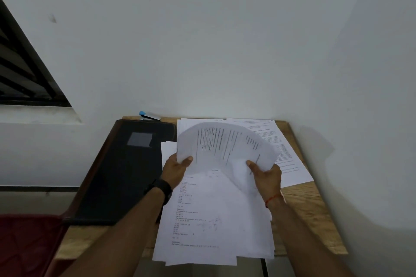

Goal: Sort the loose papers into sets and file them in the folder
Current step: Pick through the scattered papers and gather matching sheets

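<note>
Both my hands hold a curved bundle of printed papers point(225, 144) lifted above the table. My left hand point(176, 171) grips its left edge, thumb on top; my right hand point(266, 175) grips its right lower edge. Under the bundle lies a loose pile of printed sheets point(213, 220) that overhangs the table's near edge. Another set of sheets point(286, 153) rests flat at the back right. A closed black folder point(126, 171) with a grey label lies on the left side of the table.
The small wooden table point(308, 213) stands against a white wall. A pen with a blue cap point(148, 116) lies behind the folder. A dark red cushion point(27, 245) sits at the lower left, a window grille point(20, 69) at the upper left.
</note>
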